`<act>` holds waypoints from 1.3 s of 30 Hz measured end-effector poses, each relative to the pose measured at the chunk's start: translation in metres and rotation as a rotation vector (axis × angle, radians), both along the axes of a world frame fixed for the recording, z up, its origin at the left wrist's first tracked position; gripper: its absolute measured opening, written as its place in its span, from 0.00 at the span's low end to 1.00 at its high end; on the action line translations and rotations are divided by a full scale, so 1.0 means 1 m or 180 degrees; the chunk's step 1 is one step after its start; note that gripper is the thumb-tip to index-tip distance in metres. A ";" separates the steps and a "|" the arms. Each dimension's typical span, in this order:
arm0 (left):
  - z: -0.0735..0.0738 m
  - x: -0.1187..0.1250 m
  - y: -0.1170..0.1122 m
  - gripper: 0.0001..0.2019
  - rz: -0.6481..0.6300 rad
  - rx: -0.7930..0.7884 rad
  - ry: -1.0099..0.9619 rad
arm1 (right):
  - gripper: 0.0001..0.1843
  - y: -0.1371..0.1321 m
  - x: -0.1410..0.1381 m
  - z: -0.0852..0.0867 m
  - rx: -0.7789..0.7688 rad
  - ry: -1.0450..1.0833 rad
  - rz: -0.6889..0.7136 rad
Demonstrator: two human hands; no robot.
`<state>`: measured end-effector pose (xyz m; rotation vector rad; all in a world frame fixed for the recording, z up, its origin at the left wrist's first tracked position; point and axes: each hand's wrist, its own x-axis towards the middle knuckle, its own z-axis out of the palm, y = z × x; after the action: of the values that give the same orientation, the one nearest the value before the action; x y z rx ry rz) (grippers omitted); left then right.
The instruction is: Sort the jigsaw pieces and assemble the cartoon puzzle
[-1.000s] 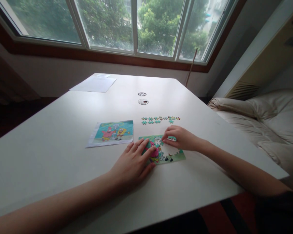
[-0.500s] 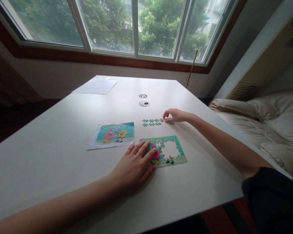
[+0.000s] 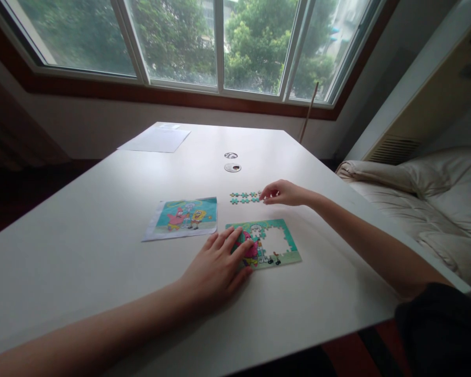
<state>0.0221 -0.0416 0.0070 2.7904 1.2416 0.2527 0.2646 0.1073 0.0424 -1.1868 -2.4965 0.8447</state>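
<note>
My left hand [image 3: 220,262] lies flat with fingers spread over the left part of a cartoon jigsaw puzzle [image 3: 290,257], covering some of its picture. A jagged gap right of the puzzle's middle shows the white tabletop. Beyond the puzzle, loose puzzle pieces [image 3: 244,201] lie in two rows. At the right end of these rows is my right hand [image 3: 284,192], its fingers curled and pinched low at a small piece, which the fingertips mostly hide. Left of the puzzle, a printed picture sheet [image 3: 186,215] shows the same cartoon figures.
Two small round discs [image 3: 232,167] lie farther back on the white table [image 3: 102,209]. White paper sheets [image 3: 157,140] rest at the far left corner. A pale sofa [image 3: 424,193] stands to the right, and a thin stick [image 3: 309,112] leans by the window.
My right hand has shifted slightly left and nearer along the rows, and its fingers have drawn closer together. My left hand stays on the puzzle. The view has moved a little.
</note>
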 end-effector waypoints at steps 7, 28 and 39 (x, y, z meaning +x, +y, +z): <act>-0.002 0.001 0.000 0.22 0.0019 0.0035 -0.0009 | 0.14 -0.030 0.006 -0.020 -0.0039 0.0212 -0.0851; -0.003 0.001 0.001 0.22 -0.0019 0.0124 -0.0075 | 0.06 -0.046 0.003 -0.012 0.0519 0.0154 -0.0337; -0.003 0.001 0.001 0.22 -0.0009 0.0090 -0.0016 | 0.07 -0.076 -0.027 -0.017 0.0128 0.0438 -0.0017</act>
<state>0.0231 -0.0404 0.0042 2.8133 1.2424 0.2793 0.2371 0.0311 0.0258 -1.0837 -2.3877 0.8410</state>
